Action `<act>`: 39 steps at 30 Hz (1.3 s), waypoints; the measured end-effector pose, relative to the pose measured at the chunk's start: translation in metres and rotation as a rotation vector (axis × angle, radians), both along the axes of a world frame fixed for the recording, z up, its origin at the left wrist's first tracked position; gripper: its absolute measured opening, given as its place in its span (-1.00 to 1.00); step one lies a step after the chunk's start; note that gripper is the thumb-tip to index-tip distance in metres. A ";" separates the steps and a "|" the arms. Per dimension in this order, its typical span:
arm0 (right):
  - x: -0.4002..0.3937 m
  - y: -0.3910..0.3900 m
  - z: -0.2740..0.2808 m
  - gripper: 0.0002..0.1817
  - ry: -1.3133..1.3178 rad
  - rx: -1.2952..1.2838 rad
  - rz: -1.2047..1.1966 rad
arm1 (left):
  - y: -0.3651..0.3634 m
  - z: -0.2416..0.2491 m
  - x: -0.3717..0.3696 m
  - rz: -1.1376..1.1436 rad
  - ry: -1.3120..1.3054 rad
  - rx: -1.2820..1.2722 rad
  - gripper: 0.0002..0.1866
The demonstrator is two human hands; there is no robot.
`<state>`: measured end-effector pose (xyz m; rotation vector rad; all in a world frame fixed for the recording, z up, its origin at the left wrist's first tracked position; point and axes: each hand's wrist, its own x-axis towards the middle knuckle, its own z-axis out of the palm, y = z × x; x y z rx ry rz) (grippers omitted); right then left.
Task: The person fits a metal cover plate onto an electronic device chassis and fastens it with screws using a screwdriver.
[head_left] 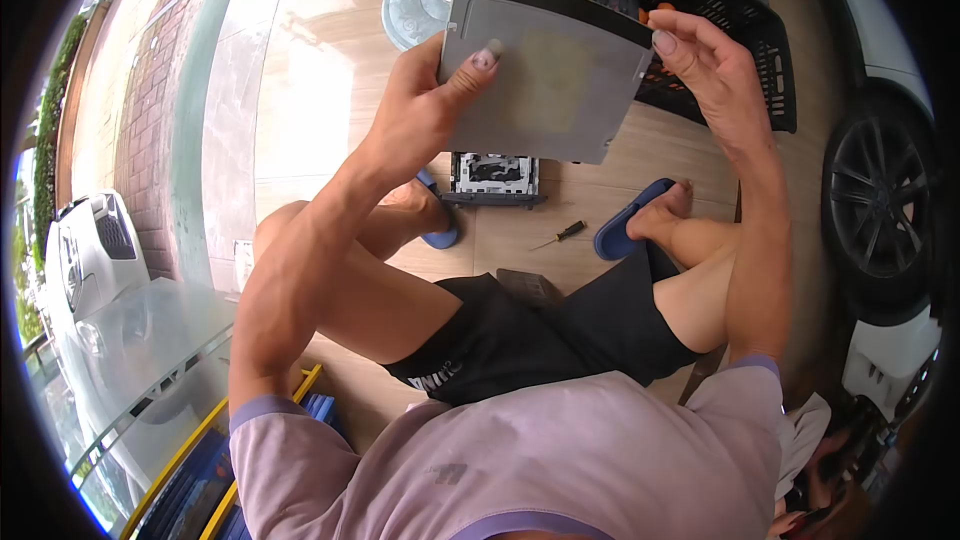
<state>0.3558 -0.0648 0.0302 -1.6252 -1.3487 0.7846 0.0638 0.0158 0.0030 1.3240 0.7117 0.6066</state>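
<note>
Head view: the left hand grips a grey plate by its left edge, thumb on top, other fingers hidden beneath. The right hand has its thumb and fingertips close together at the plate's far right corner; whether they pinch it, I cannot tell. Held above the floor, the plate partly hides a black crate and round stand base. Nearer lies a screwdriver.

1. Short-sleeved T-shirt, pale mauve, a small grey mark on the chest.
2. Purple trim — at the neckline and both sleeve hems.
3. Black shorts — white block lettering near the left hem.
4. Blue slippers, the right one open-toed.
</note>
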 end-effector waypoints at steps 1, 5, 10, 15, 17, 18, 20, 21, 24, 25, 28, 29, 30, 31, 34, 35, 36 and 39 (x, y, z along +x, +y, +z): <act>-0.002 0.001 -0.002 -0.45 0.065 -0.038 0.013 | 0.000 -0.002 -0.003 0.012 0.000 -0.048 -0.43; -0.006 0.002 -0.012 -0.55 0.344 -0.207 0.099 | -0.001 -0.008 -0.007 0.036 -0.009 -0.213 -0.45; -0.012 0.001 -0.026 -0.64 0.548 -0.275 0.099 | -0.011 -0.001 -0.003 0.075 0.018 -0.416 -0.48; -0.014 -0.002 -0.031 -0.69 0.664 -0.320 0.015 | -0.006 -0.003 0.000 0.064 0.090 -0.518 -0.45; -0.012 -0.003 -0.033 -0.71 0.692 -0.329 0.013 | -0.008 -0.005 0.001 0.055 0.059 -0.477 -0.45; -0.012 -0.005 -0.033 -0.71 0.703 -0.326 0.012 | -0.008 -0.005 0.002 0.050 0.043 -0.452 -0.45; -0.011 -0.007 -0.035 -0.71 0.715 -0.331 0.008 | -0.007 -0.013 0.001 -0.008 0.046 -0.425 -0.43; -0.013 -0.007 -0.035 -0.71 0.716 -0.339 0.011 | -0.006 -0.015 -0.001 -0.029 0.049 -0.407 -0.42; -0.019 -0.015 -0.035 -0.70 0.696 -0.362 -0.020 | -0.012 -0.009 0.000 0.016 0.091 -0.427 -0.41; -0.020 -0.015 -0.036 -0.69 0.685 -0.361 -0.029 | -0.010 -0.007 0.000 0.035 0.118 -0.412 -0.40; -0.027 -0.018 -0.030 -0.72 0.675 -0.330 -0.027 | -0.009 -0.007 0.000 0.049 0.105 -0.388 -0.42; -0.029 -0.021 -0.029 -0.74 0.669 -0.322 -0.035 | -0.011 -0.006 0.001 0.056 0.095 -0.390 -0.42; -0.028 -0.022 -0.028 -0.75 0.673 -0.317 -0.035 | -0.012 -0.005 0.001 0.076 0.102 -0.380 -0.43; -0.028 -0.024 -0.027 -0.74 0.647 -0.310 -0.033 | -0.012 -0.003 0.002 0.094 0.109 -0.369 -0.45; -0.031 -0.027 -0.023 -0.74 0.603 -0.307 -0.025 | -0.010 -0.004 0.000 0.125 0.112 -0.363 -0.51; -0.032 -0.028 -0.023 -0.73 0.603 -0.318 -0.020 | -0.009 -0.005 -0.001 0.132 0.108 -0.366 -0.53; -0.031 -0.029 -0.023 -0.73 0.602 -0.332 -0.014 | -0.009 -0.005 -0.001 0.155 0.120 -0.362 -0.58; -0.030 -0.032 -0.026 -0.72 0.574 -0.334 -0.007 | -0.011 0.003 0.000 0.164 0.128 -0.360 -0.59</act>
